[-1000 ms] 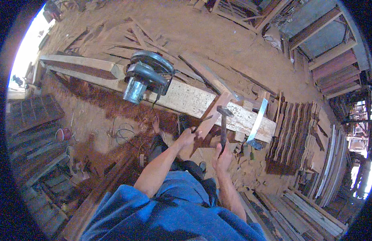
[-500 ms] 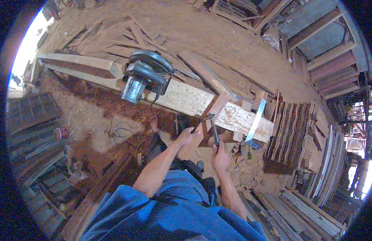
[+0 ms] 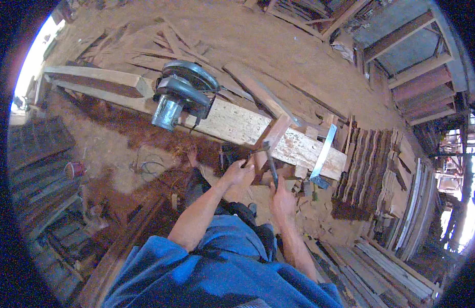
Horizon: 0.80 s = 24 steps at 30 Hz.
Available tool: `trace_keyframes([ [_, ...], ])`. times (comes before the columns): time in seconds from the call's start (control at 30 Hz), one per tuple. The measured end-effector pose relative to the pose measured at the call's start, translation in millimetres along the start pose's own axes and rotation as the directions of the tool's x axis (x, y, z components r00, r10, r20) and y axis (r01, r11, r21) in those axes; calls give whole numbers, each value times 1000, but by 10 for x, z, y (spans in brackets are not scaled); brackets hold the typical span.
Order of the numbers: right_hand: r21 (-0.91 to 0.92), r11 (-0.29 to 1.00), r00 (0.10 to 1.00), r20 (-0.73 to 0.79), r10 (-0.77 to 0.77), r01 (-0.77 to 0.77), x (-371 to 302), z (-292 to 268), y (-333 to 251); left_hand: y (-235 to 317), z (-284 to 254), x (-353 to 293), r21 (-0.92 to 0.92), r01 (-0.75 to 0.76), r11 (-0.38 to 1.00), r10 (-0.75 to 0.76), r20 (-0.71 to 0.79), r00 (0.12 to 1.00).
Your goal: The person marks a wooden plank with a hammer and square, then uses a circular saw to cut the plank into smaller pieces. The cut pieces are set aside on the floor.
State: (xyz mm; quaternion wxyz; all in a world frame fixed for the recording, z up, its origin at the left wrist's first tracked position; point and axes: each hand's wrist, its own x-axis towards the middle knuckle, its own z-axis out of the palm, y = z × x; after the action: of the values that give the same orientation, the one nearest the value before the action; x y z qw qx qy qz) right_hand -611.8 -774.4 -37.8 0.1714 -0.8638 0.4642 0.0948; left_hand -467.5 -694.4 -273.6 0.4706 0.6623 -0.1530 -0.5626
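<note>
My left hand (image 3: 238,173) is closed round the near end of a short reddish-brown wood piece (image 3: 276,132), which lies slantwise across a pale, weathered plank (image 3: 232,123). In my right hand (image 3: 282,199) is a hammer (image 3: 272,167) with a dark handle. Its head is over the near part of the wood piece, close to my left fingers; whether it touches the wood I cannot tell. Left of the hands, a circular saw (image 3: 181,95) rests on the plank. A handsaw (image 3: 325,151) with a blue handle lies across the plank's right end.
Beyond the plank, a long board (image 3: 260,92) leans and loose sticks lie on the dusty ground. A stack of wavy-edged boards (image 3: 366,164) stands to the right. Timber piles (image 3: 396,272) lie at the lower right, and a red bucket (image 3: 74,170) is at the left.
The hammer's head has shifted slightly left and turned a little over the wood piece. My left hand keeps its hold. The whole view has drifted slightly.
</note>
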Motion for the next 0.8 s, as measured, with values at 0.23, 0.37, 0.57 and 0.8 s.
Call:
trace_keyframes([
  [0.23, -25, 999, 991, 123, 47, -44, 63, -41, 57, 38, 6, 6, 7, -3, 1000, 4, -22, 1000],
  [0.37, 183, 975, 991, -18, 131, -125, 100, 66, 279, 412, -135, -330, 220, -87, 972, 96, -33, 995],
  [0.57, 207, 976, 905, -398, 150, -71, 370, 318, 629, 632, -350, -1177, 251, -95, 963, 136, -152, 979],
  [0.8, 493, 853, 964, -96, 246, -168, 788, 525, 768, 651, -785, -2000, 355, -248, 901, 391, -420, 819],
])
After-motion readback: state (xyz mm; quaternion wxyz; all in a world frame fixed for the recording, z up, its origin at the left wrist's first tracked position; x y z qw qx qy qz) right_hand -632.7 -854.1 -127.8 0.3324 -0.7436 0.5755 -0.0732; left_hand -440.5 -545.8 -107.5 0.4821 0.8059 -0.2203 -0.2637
